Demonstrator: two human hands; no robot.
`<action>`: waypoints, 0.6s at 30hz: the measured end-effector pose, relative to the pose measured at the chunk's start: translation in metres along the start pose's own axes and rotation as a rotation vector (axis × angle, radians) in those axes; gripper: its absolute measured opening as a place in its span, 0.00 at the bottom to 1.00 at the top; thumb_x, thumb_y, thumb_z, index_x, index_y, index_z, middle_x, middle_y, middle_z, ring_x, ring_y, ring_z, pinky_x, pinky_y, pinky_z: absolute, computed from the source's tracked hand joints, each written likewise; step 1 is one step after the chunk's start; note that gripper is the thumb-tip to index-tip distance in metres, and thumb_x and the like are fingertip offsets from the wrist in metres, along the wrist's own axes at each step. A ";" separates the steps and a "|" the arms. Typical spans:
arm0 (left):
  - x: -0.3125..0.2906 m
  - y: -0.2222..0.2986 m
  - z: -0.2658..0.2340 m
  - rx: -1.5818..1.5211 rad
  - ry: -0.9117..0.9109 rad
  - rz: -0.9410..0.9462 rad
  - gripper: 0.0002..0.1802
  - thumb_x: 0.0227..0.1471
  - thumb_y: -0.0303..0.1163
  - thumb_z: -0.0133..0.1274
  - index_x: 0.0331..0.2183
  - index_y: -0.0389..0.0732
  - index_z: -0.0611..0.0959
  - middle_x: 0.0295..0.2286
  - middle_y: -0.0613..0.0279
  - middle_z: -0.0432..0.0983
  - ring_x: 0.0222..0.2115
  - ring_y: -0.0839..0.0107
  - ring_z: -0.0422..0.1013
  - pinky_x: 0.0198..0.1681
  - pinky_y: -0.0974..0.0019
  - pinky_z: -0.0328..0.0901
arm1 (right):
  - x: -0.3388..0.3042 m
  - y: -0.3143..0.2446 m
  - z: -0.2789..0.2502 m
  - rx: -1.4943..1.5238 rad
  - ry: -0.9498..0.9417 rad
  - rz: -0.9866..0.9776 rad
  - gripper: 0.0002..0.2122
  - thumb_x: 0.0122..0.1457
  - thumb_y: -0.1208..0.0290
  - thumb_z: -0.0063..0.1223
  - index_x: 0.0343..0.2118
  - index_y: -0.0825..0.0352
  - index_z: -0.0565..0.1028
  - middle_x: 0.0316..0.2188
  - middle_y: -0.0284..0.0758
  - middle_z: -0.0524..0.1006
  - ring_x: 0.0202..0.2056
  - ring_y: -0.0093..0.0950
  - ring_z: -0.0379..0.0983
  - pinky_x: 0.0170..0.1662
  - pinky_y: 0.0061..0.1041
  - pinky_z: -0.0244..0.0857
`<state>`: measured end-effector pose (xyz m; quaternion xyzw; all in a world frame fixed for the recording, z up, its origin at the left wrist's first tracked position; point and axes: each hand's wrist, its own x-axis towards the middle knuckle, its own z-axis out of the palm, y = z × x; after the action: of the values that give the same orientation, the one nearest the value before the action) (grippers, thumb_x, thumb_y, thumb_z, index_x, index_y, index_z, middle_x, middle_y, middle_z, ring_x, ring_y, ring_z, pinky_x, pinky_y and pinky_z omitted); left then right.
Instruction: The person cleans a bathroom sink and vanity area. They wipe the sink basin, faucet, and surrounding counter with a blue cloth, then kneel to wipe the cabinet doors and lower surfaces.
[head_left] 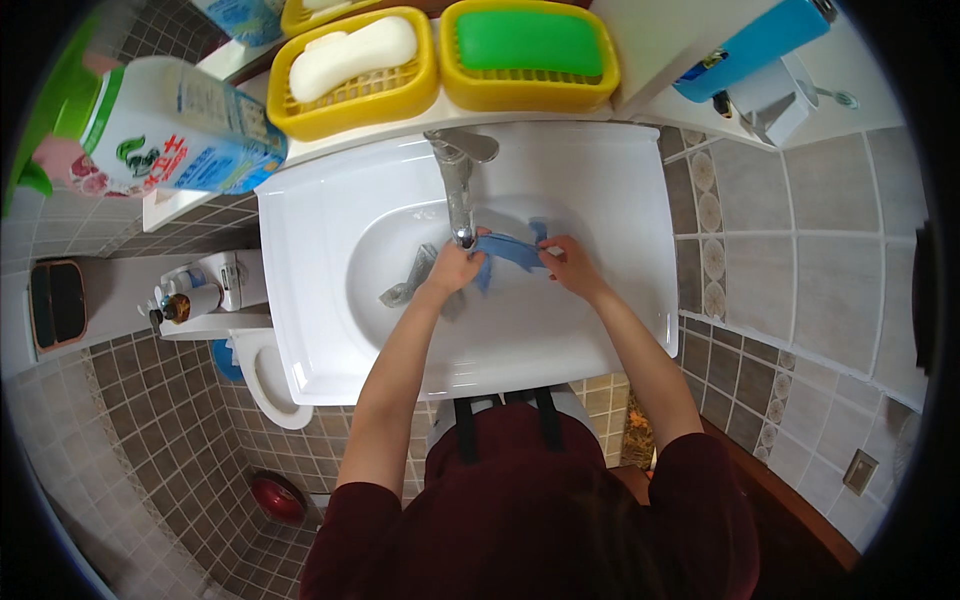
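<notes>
Apparently, the step in hand is stretching out the blue cloth (512, 251) over the sink (605, 335), near the faucet (458, 195); left hand (457, 268) and right hand (567, 265) each pinch it in their grip; the next move likely calls for steady, even tension.

The blue cloth (508, 250), thin and creased, is held up in a narrow, folded band between the left hand (455, 266) and the right hand (570, 265), starting just beside the spout tip of the faucet (459, 195) and running off to the right of it. One loose end droops below the band, near the spout tip; another bit of blue shows beyond the band's far end, farther right of the faucet.
</notes>
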<state>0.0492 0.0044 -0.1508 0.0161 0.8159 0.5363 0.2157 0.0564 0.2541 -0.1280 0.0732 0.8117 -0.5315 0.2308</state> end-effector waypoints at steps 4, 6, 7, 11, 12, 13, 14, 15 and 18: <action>-0.005 0.011 0.006 0.124 0.045 0.150 0.20 0.45 0.22 0.49 0.43 0.44 0.74 0.34 0.55 0.72 0.30 0.64 0.70 0.33 0.66 0.65 | 0.006 0.043 0.013 0.268 -0.086 0.190 0.17 0.53 0.64 0.55 0.43 0.66 0.68 0.39 0.35 0.70 0.32 0.26 0.72 0.33 0.27 0.70; -0.016 0.014 0.011 0.043 0.047 0.192 0.21 0.45 0.20 0.49 0.44 0.43 0.73 0.40 0.57 0.69 0.35 0.66 0.69 0.35 0.68 0.64 | 0.008 0.018 0.033 0.692 -0.231 0.389 0.19 0.54 0.66 0.54 0.47 0.66 0.65 0.39 0.35 0.69 0.33 0.28 0.72 0.34 0.28 0.71; -0.021 0.016 0.013 0.081 0.043 0.195 0.21 0.44 0.20 0.50 0.44 0.42 0.73 0.39 0.56 0.70 0.35 0.64 0.70 0.36 0.69 0.64 | 0.006 0.006 0.047 0.886 -0.274 0.448 0.19 0.54 0.68 0.53 0.48 0.65 0.64 0.38 0.35 0.69 0.34 0.28 0.72 0.35 0.28 0.71; -0.028 0.014 0.015 -0.030 0.141 0.111 0.19 0.44 0.25 0.52 0.42 0.43 0.75 0.39 0.49 0.71 0.37 0.56 0.70 0.37 0.62 0.66 | 0.029 0.017 0.088 0.861 0.145 0.416 0.17 0.54 0.76 0.50 0.47 0.65 0.63 0.37 0.36 0.69 0.36 0.28 0.70 0.37 0.30 0.70; -0.025 0.001 0.018 0.014 0.192 0.047 0.19 0.44 0.27 0.54 0.42 0.43 0.75 0.40 0.48 0.70 0.40 0.54 0.68 0.39 0.61 0.65 | 0.035 0.028 0.093 0.868 0.343 0.326 0.16 0.53 0.77 0.50 0.45 0.66 0.64 0.37 0.36 0.69 0.36 0.29 0.70 0.37 0.30 0.69; -0.025 -0.014 0.019 0.057 0.248 -0.020 0.20 0.43 0.28 0.55 0.42 0.42 0.75 0.42 0.46 0.69 0.42 0.52 0.67 0.42 0.59 0.65 | 0.040 0.041 0.097 0.865 0.534 0.236 0.14 0.52 0.77 0.50 0.43 0.66 0.64 0.37 0.36 0.69 0.35 0.29 0.70 0.38 0.30 0.68; -0.026 -0.027 0.018 0.232 0.246 -0.060 0.21 0.43 0.30 0.56 0.43 0.42 0.75 0.44 0.44 0.67 0.44 0.51 0.65 0.44 0.57 0.63 | 0.043 0.044 0.097 0.853 0.724 0.142 0.13 0.52 0.78 0.50 0.41 0.67 0.65 0.36 0.36 0.69 0.35 0.30 0.69 0.38 0.30 0.68; -0.030 -0.041 0.016 0.406 0.244 -0.101 0.22 0.42 0.32 0.57 0.43 0.42 0.75 0.46 0.43 0.65 0.46 0.49 0.62 0.47 0.55 0.61 | 0.047 0.047 0.095 0.661 0.831 0.076 0.13 0.51 0.80 0.50 0.40 0.67 0.65 0.36 0.37 0.69 0.35 0.31 0.69 0.39 0.30 0.66; -0.045 -0.067 0.023 0.758 0.305 -0.201 0.24 0.41 0.35 0.58 0.43 0.41 0.75 0.50 0.43 0.60 0.50 0.45 0.57 0.52 0.51 0.56 | 0.074 0.039 0.090 0.277 0.988 -0.102 0.13 0.47 0.82 0.49 0.38 0.68 0.66 0.35 0.40 0.68 0.36 0.34 0.67 0.41 0.30 0.63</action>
<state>0.1120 -0.0161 -0.2026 -0.0650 0.9755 0.1708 0.1225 0.0317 0.1809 -0.2237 0.3056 0.7485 -0.5465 -0.2183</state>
